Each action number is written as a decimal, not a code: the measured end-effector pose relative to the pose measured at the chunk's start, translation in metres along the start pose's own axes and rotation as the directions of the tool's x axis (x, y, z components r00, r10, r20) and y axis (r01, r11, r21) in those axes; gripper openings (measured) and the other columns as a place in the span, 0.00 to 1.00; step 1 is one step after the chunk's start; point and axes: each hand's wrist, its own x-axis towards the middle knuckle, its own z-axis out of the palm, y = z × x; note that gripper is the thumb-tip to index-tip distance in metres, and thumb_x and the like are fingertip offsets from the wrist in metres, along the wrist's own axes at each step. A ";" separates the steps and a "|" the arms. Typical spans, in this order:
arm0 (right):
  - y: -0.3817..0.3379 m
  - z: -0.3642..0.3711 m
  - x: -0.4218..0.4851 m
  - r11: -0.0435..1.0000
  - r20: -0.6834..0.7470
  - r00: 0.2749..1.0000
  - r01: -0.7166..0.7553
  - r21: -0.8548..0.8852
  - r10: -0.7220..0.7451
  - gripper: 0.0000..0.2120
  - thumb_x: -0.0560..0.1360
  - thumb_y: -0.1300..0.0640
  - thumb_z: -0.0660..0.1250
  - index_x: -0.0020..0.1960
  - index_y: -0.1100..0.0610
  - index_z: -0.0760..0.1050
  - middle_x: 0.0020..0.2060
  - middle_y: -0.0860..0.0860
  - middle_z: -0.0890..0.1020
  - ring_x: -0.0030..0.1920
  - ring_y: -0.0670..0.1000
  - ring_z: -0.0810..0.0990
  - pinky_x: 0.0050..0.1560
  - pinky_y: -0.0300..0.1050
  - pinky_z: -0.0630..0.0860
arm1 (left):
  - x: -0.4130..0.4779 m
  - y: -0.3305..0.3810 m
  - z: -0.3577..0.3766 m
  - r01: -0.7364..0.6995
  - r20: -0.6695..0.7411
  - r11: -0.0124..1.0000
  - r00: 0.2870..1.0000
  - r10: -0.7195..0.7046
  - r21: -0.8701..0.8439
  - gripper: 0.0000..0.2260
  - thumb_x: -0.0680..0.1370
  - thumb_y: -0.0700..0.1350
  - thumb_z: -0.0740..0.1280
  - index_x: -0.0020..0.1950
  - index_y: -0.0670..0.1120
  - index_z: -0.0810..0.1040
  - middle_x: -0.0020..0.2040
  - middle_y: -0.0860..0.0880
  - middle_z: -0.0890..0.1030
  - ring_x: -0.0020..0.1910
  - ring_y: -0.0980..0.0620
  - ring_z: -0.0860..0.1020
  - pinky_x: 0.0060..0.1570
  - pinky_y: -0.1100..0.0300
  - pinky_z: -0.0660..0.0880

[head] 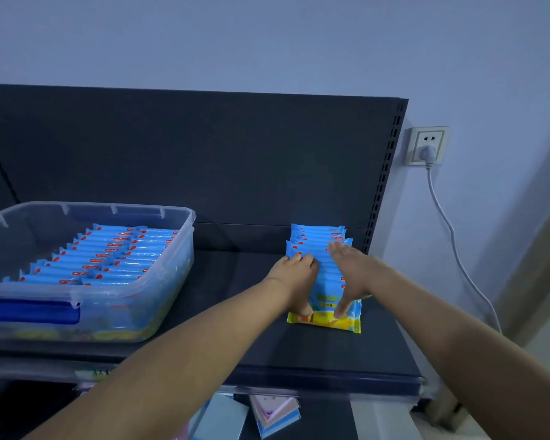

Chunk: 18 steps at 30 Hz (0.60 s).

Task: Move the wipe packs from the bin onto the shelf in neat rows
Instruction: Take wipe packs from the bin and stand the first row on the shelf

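Note:
A row of blue wipe packs [318, 232] stands upright on the dark shelf [267, 347] near its right end, the front pack showing a yellow bottom edge. My left hand [294, 276] grips the row's left side, fingers curled over the pack tops and thumb on the front pack. My right hand [351, 271] holds the right side, fingers laid along the tops and thumb pressing the front pack. On the shelf's left stands the clear plastic bin [169, 281], holding several more packs [108, 255] in two rows.
The shelf's dark back panel [204, 154] rises right behind the row, with a slotted upright at its right edge. A wall socket [426, 146] with a grey cable [451, 236] is to the right. Small boxes [273, 411] lie on a lower level.

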 end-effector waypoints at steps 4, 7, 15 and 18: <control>0.022 0.007 -0.001 0.943 0.193 0.960 -0.244 0.228 0.202 0.54 0.49 0.34 0.80 0.69 0.55 0.67 0.65 0.49 0.73 0.62 0.52 0.73 0.63 0.48 0.73 | -0.002 0.003 -0.003 0.008 0.004 0.998 1.000 -0.008 0.059 0.32 0.70 0.55 0.72 0.67 0.41 0.67 0.62 0.45 0.71 0.61 0.47 0.70 0.61 0.54 0.68; 0.028 0.016 0.003 0.914 0.192 0.972 -0.196 0.354 0.134 0.33 0.54 0.41 0.82 0.55 0.52 0.77 0.52 0.48 0.81 0.53 0.50 0.79 0.57 0.45 0.76 | -0.002 0.004 -0.002 0.016 0.001 0.996 1.000 -0.016 0.083 0.31 0.71 0.55 0.72 0.67 0.41 0.67 0.62 0.44 0.71 0.61 0.46 0.70 0.61 0.54 0.68; 0.009 0.005 0.009 0.943 0.194 0.973 -0.177 0.282 0.125 0.36 0.57 0.40 0.80 0.59 0.54 0.75 0.55 0.49 0.80 0.55 0.51 0.78 0.59 0.47 0.76 | -0.007 -0.013 0.002 0.022 -0.056 0.994 0.998 -0.016 0.106 0.38 0.68 0.61 0.71 0.70 0.41 0.63 0.66 0.45 0.68 0.64 0.47 0.67 0.66 0.52 0.61; 0.008 0.000 0.007 0.957 0.215 0.963 -0.204 0.204 0.160 0.46 0.57 0.38 0.80 0.68 0.55 0.69 0.62 0.50 0.76 0.60 0.52 0.76 0.62 0.47 0.74 | -0.009 -0.010 0.009 0.014 -0.039 0.987 0.999 -0.008 0.162 0.51 0.67 0.69 0.68 0.75 0.36 0.54 0.74 0.41 0.60 0.73 0.44 0.59 0.72 0.48 0.55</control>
